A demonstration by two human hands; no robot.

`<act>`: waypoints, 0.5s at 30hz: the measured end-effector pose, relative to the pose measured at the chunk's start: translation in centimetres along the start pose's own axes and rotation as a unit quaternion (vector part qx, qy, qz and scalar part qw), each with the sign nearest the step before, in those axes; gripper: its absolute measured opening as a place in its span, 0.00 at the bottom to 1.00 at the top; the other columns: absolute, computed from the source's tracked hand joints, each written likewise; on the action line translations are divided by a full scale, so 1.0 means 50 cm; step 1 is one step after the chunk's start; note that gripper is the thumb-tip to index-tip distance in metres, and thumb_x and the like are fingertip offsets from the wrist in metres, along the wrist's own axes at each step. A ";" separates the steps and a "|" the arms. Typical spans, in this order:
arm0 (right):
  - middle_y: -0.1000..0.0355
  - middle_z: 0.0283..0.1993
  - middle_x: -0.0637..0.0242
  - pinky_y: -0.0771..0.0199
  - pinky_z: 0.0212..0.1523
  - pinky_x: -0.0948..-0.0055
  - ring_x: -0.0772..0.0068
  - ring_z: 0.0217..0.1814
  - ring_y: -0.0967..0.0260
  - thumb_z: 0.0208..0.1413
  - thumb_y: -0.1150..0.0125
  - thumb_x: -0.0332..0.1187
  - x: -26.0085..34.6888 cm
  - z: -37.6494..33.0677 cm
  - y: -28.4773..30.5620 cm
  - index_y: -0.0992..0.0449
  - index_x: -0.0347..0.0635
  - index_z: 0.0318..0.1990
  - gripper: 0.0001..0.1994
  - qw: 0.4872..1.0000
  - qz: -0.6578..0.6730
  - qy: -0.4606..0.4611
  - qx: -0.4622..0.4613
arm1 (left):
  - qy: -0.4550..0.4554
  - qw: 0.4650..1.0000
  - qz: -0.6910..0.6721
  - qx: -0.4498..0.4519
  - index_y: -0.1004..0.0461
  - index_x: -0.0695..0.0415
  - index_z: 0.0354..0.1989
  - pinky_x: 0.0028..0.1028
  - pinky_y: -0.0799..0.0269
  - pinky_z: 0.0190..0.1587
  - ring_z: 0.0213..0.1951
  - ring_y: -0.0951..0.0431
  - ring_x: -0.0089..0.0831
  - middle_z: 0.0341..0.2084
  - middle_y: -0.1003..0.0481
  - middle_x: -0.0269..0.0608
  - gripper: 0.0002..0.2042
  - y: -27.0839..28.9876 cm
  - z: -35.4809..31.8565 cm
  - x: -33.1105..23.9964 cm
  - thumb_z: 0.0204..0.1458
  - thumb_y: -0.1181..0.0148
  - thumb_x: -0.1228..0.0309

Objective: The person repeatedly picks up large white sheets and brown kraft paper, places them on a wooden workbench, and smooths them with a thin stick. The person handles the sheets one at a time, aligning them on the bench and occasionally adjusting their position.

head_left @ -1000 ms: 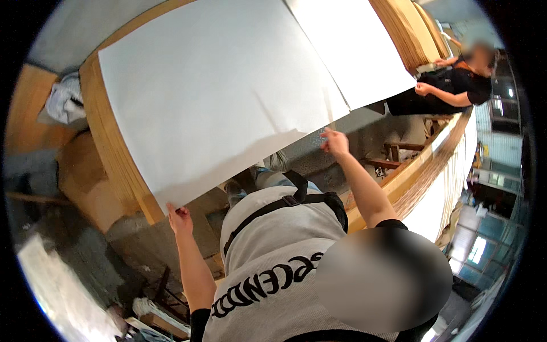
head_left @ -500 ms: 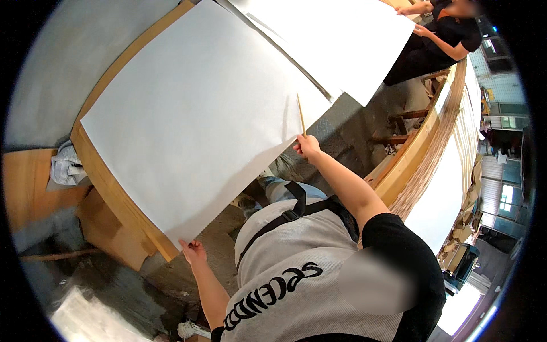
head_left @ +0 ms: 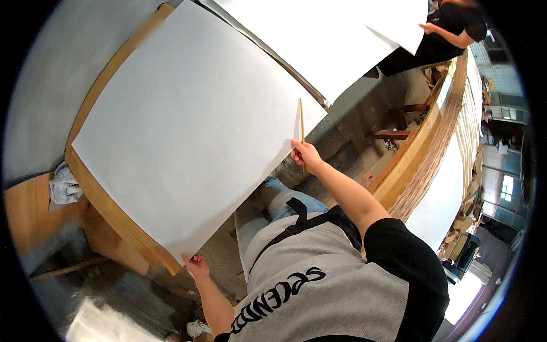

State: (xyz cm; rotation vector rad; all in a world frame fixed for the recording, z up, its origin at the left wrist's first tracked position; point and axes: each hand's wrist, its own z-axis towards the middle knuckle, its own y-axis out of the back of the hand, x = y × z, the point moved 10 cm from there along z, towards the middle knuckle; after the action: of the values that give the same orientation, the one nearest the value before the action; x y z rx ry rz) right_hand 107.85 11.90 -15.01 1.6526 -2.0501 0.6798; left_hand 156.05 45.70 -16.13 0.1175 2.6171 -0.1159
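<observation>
A large white sheet of paper (head_left: 194,131) lies over a wood-edged board in front of me. At its near left corner my left hand (head_left: 196,267) is closed, pinching the edge. My right hand (head_left: 306,155) is closed near the sheet's right corner, fingers on the edge. That same hand grips a thin wooden stick (head_left: 301,117), which points up and away over the paper. Beyond the sheet's far right side lies a second white sheet (head_left: 319,40). A co-worker's hand (head_left: 427,28) holds its right end, where a corner folds over.
The board's wooden edge (head_left: 114,219) runs along the left. On the right stands a long wooden frame with a layered stack of sheets (head_left: 439,142). A grey cloth (head_left: 65,185) hangs at the left, above a brown panel (head_left: 108,239). Concrete floor (head_left: 353,108) shows between.
The co-worker's sheet has shifted up and away, and its near corner has folded. My hands keep their hold on the near edge, and the stick stands slightly more upright.
</observation>
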 end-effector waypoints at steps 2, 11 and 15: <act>0.37 0.17 0.74 0.48 0.12 0.86 0.87 0.14 0.45 0.52 0.49 0.43 -0.019 0.024 0.010 0.35 0.43 0.24 0.14 1.000 -0.021 0.008 0.019 | 0.020 0.999 -0.015 0.034 0.34 0.57 0.28 0.21 0.48 0.16 0.14 0.44 0.23 0.14 0.39 0.33 0.14 0.005 0.015 0.007 0.50 0.49 0.57; 0.37 0.15 0.73 0.48 0.14 0.83 0.84 0.14 0.46 0.52 0.48 0.41 0.051 -0.016 0.005 0.34 0.43 0.19 0.14 0.989 -0.116 0.089 -0.010 | -0.033 0.972 0.152 0.174 0.34 0.57 0.35 0.24 0.48 0.16 0.14 0.42 0.24 0.16 0.36 0.33 0.12 -0.166 -0.090 -0.049 0.49 0.50 0.60; 0.36 0.15 0.71 0.44 0.15 0.82 0.82 0.15 0.42 0.51 0.48 0.40 0.098 -0.077 -0.023 0.33 0.41 0.18 0.15 0.974 -0.178 0.135 -0.025 | -0.164 0.938 0.204 0.227 0.36 0.61 0.44 0.25 0.38 0.28 0.30 0.33 0.29 0.33 0.31 0.40 0.18 -0.229 -0.055 -0.253 0.48 0.48 0.62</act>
State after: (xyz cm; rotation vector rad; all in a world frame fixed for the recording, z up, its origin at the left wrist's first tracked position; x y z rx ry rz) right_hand 108.05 10.24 -8.88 1.7304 -1.5203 0.6752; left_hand 164.45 33.86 -6.77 0.7302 2.1379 -0.5403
